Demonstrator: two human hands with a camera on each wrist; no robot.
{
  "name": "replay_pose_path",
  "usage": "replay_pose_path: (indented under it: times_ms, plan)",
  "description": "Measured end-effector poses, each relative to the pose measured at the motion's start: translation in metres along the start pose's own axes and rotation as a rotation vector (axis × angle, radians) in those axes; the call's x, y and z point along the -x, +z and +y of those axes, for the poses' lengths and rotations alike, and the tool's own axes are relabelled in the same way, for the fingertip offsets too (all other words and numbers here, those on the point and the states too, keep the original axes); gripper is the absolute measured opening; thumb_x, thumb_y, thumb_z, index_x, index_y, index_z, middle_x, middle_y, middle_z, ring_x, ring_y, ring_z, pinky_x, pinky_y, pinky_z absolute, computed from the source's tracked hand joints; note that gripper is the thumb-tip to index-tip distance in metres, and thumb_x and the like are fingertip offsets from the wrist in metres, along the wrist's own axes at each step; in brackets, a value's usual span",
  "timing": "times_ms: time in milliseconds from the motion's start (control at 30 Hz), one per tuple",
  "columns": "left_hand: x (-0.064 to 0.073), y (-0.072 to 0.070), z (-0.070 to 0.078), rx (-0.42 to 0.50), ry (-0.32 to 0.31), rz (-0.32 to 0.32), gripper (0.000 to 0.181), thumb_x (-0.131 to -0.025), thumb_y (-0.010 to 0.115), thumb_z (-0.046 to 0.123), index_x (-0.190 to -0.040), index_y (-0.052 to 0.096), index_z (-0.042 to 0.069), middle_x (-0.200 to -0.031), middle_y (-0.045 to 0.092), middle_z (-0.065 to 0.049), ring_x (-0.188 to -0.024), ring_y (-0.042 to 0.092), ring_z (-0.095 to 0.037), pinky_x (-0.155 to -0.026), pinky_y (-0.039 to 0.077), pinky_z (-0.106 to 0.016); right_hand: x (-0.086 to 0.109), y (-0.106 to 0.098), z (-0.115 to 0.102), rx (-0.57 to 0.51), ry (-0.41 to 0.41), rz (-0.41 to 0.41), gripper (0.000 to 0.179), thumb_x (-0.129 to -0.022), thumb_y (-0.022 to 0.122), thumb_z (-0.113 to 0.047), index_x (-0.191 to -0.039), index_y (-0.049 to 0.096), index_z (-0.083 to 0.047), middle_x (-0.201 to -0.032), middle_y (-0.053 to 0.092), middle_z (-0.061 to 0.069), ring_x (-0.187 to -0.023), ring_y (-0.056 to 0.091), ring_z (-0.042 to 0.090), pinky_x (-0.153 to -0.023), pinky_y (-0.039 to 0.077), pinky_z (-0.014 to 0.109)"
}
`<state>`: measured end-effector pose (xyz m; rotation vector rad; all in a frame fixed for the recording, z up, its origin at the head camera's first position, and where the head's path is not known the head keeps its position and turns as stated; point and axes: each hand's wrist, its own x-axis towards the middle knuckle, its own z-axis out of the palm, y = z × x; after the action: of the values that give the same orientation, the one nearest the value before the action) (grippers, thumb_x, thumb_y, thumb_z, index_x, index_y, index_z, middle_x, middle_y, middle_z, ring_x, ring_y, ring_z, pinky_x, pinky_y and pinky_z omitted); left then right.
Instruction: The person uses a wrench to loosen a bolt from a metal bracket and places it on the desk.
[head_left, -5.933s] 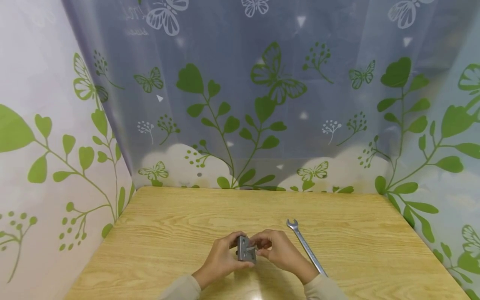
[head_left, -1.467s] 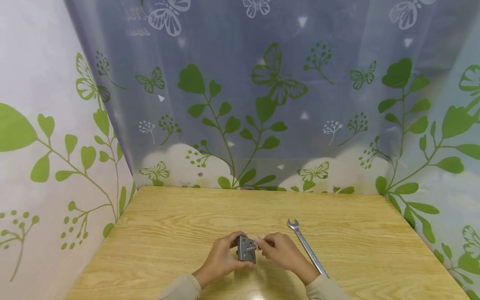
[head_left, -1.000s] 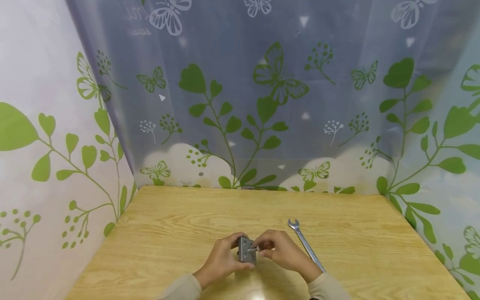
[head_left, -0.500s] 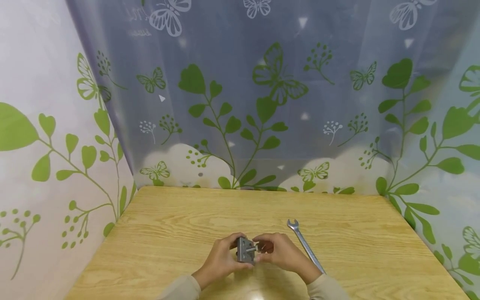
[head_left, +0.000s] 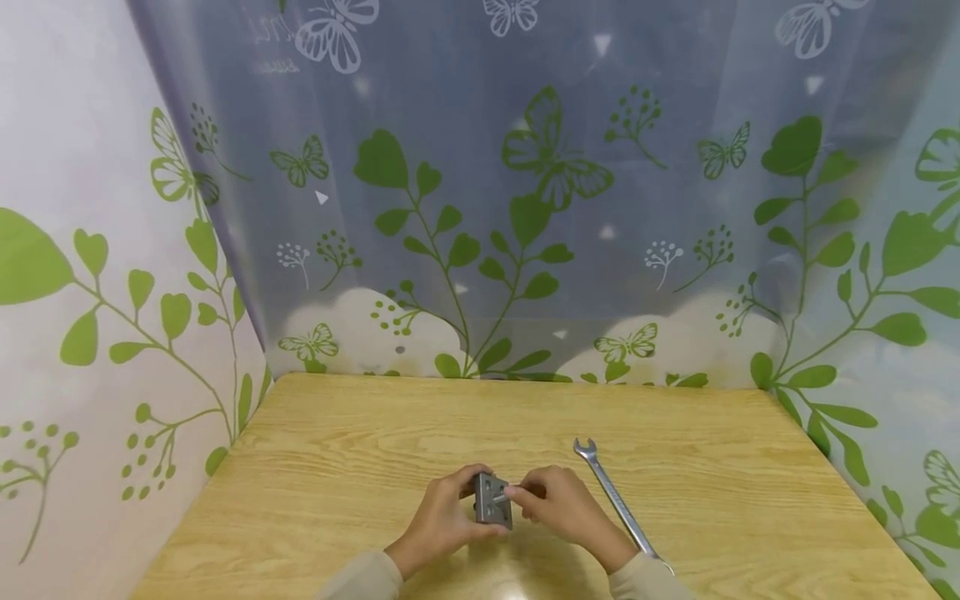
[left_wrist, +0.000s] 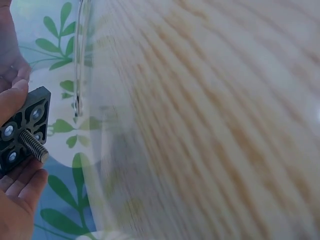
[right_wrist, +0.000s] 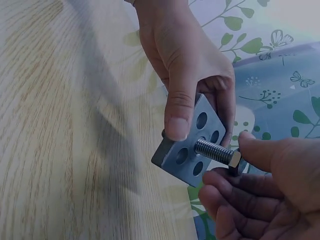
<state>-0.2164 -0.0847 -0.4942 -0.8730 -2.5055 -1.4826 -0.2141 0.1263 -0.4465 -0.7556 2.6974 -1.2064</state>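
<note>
My left hand (head_left: 442, 517) grips a small grey square plate (head_left: 486, 500) by its edges, thumb on one side and fingers on the opposite one. In the right wrist view the plate (right_wrist: 181, 156) shows several round holes around a central hex bolt (right_wrist: 216, 151). My right hand (head_left: 566, 504) pinches the bolt's head end between thumb and fingers. The left wrist view shows the plate's ribbed other face, where the bolt's threaded end (left_wrist: 34, 145) sticks out. Both hands keep the plate tilted above the wooden table (head_left: 337, 450).
A combination wrench (head_left: 617, 500) lies on the table just right of my right hand, its open end pointing away and its near end close to the right sleeve. Leaf-and-butterfly printed curtains (head_left: 480, 250) stand along the table's back and sides.
The fingers of my right hand have repeatedly shifted around the bolt head; since the last frame the thumb has rolled up over it. My left hand and the plate stay almost still.
</note>
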Motion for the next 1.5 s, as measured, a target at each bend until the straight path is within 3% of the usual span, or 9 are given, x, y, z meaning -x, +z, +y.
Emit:
replay_pose_path:
  times_ms: [200, 433, 667, 867, 967, 1100, 1200, 1333, 1500]
  plan:
    - [0.0007, 0.0011, -0.0004, 0.021, -0.017, -0.005, 0.064, -0.067, 0.088, 0.024, -0.119, 0.058, 0.002, -0.115, 0.066, -0.013, -0.105, 0.066, -0.027, -0.088, 0.054, -0.025, 0.0008, -0.0030, 0.0003, 0.062, -0.087, -0.002, 0.020, -0.089, 0.068, -0.021, -0.101, 0.070, -0.005, -0.087, 0.069, -0.002, -0.071, 0.059, 0.002, -0.062, 0.050, 0.019]
    - [-0.0003, 0.0014, 0.0008, 0.014, -0.012, 0.007, 0.063, -0.066, 0.089, 0.022, -0.117, 0.059, 0.002, -0.113, 0.068, -0.013, -0.103, 0.067, -0.029, -0.086, 0.055, -0.027, 0.0019, -0.0057, -0.0019, 0.081, -0.164, 0.012, 0.021, -0.080, 0.073, 0.000, -0.100, 0.072, -0.009, -0.090, 0.065, -0.004, -0.081, 0.059, 0.006, -0.071, 0.054, 0.022]
    - [-0.0001, 0.0013, -0.0004, 0.028, -0.013, -0.005, 0.063, -0.066, 0.089, 0.021, -0.118, 0.058, 0.000, -0.114, 0.067, -0.012, -0.104, 0.066, -0.027, -0.087, 0.054, -0.025, 0.0020, -0.0041, -0.0006, 0.077, -0.160, -0.002, 0.023, -0.080, 0.074, -0.002, -0.101, 0.071, -0.010, -0.092, 0.067, -0.004, -0.082, 0.059, 0.006, -0.075, 0.055, 0.026]
    - [0.0019, 0.0006, -0.0016, 0.006, -0.025, -0.005, 0.065, -0.065, 0.089, 0.019, -0.119, 0.058, 0.000, -0.113, 0.067, -0.012, -0.104, 0.066, -0.027, -0.088, 0.054, -0.025, 0.0013, -0.0031, 0.0000, 0.030, -0.072, -0.037, 0.039, -0.091, 0.065, -0.034, -0.112, 0.067, -0.001, -0.098, 0.072, 0.009, -0.080, 0.067, 0.015, -0.068, 0.056, 0.024]
    - [0.0023, 0.0004, -0.0028, 0.007, -0.028, -0.009, 0.064, -0.066, 0.089, 0.020, -0.119, 0.058, 0.001, -0.114, 0.067, -0.012, -0.105, 0.066, -0.027, -0.088, 0.054, -0.026, 0.0013, -0.0017, -0.0002, 0.016, -0.012, -0.030, 0.047, -0.097, 0.053, -0.042, -0.103, 0.069, 0.002, -0.085, 0.071, 0.010, -0.069, 0.066, 0.017, -0.059, 0.054, 0.024]
    - [0.0026, 0.0001, -0.0038, 0.014, -0.028, -0.012, 0.064, -0.066, 0.089, 0.021, -0.118, 0.057, 0.001, -0.114, 0.066, -0.013, -0.104, 0.066, -0.028, -0.088, 0.054, -0.026, 0.0015, 0.0014, -0.0009, -0.022, 0.035, -0.031, 0.052, -0.100, 0.048, -0.042, -0.087, 0.071, 0.003, -0.064, 0.066, 0.006, -0.054, 0.058, 0.012, -0.048, 0.049, 0.023]
    - [0.0026, -0.0003, -0.0040, 0.018, -0.027, -0.012, 0.065, -0.066, 0.088, 0.021, -0.119, 0.057, 0.000, -0.115, 0.066, -0.013, -0.104, 0.066, -0.028, -0.088, 0.055, -0.026, 0.0008, 0.0035, -0.0010, -0.033, 0.027, -0.030, 0.051, -0.099, 0.050, -0.041, -0.082, 0.070, 0.002, -0.060, 0.063, 0.003, -0.051, 0.056, 0.010, -0.047, 0.048, 0.022]
    - [0.0022, -0.0011, -0.0044, 0.016, -0.021, -0.008, 0.063, -0.066, 0.088, 0.021, -0.118, 0.058, 0.002, -0.115, 0.066, -0.012, -0.105, 0.066, -0.028, -0.088, 0.055, -0.027, -0.0010, 0.0041, 0.0012, -0.017, -0.010, -0.021, 0.037, -0.095, 0.059, -0.035, -0.091, 0.071, 0.000, -0.071, 0.067, 0.003, -0.058, 0.059, 0.008, -0.051, 0.050, 0.021]
    - [0.0021, -0.0016, -0.0052, 0.017, -0.023, -0.009, 0.063, -0.066, 0.088, 0.022, -0.118, 0.058, 0.002, -0.114, 0.067, -0.011, -0.105, 0.066, -0.027, -0.089, 0.054, -0.026, -0.0008, 0.0018, 0.0048, 0.023, -0.078, -0.007, 0.019, -0.087, 0.069, -0.011, -0.105, 0.071, -0.004, -0.091, 0.070, 0.002, -0.073, 0.058, 0.004, -0.064, 0.051, 0.019]
